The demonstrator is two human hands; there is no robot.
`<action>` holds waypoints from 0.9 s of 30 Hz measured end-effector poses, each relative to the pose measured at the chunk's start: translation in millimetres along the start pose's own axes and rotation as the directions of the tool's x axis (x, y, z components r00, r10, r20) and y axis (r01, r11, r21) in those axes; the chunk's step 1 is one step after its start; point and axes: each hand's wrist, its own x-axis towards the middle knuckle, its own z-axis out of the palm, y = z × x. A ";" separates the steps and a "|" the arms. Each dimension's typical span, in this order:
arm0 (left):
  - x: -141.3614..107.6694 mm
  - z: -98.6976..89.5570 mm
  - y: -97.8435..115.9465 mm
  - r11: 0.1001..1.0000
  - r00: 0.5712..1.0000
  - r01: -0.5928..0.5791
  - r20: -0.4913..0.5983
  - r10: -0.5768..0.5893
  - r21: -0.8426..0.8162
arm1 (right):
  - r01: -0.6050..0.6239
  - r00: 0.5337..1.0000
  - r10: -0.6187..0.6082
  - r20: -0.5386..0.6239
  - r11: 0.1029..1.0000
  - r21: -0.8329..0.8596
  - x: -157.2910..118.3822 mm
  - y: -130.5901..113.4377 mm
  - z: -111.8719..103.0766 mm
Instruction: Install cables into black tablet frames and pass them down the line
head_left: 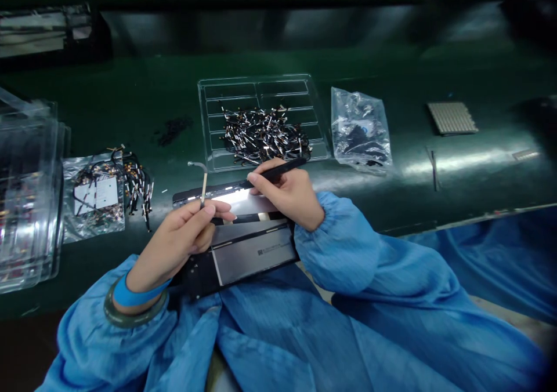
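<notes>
My left hand (191, 227) pinches a thin cable (204, 186), which stands upright with a pale strip and a small bent connector end. In my right hand (285, 192) lies a slim black pen-like tool (285, 167), gripped between thumb and fingers; its working tip is hard to make out. Below both hands is a dark flat device frame (185, 196) with a bright reflective surface, partly covered by the fingers. Closer to my body, a grey panel with black edges (255, 256) sits tilted, with small printed marks on it.
A clear compartment tray (230, 90) holds a heap of short cables (265, 134). Plastic bags with parts lie left (93, 221) and right (363, 111) of it. Stacked clear trays (54, 206) stand far left. A beige ridged block (452, 118) and thin tweezers-like tool (434, 170) lie right.
</notes>
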 end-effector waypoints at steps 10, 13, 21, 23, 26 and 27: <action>1.2 9.8 -4.0 0.953 0.992 -0.125 0.065 0.111 0.275 | 0.583 0.812 -0.544 0.211 0.760 -0.287 -21.3 -30.6 1.6; -0.3 16.6 -5.6 0.795 0.965 -0.237 0.043 0.257 0.559 | 0.708 0.695 -0.638 0.333 0.524 -0.473 -29.2 -35.8 11.8; -14.7 11.7 -4.2 0.956 0.994 -0.103 -0.012 0.110 0.276 | 0.584 0.752 -0.650 0.104 0.585 -0.562 -30.7 -36.5 -2.7; -17.0 14.2 -5.6 0.997 0.997 -0.077 0.007 0.077 0.002 | 0.580 0.762 -0.642 0.086 0.617 -0.532 -33.3 -34.4 -4.1; -17.7 21.1 -7.8 0.972 0.997 -0.080 -0.006 0.081 -0.221 | 0.663 0.730 -0.652 0.205 0.603 -0.445 -37.1 -33.1 -0.5; -17.5 23.2 -8.2 0.965 0.996 -0.093 -0.033 0.087 -0.246 | 0.656 0.742 -0.640 0.201 0.631 -0.414 -37.2 -33.8 0.9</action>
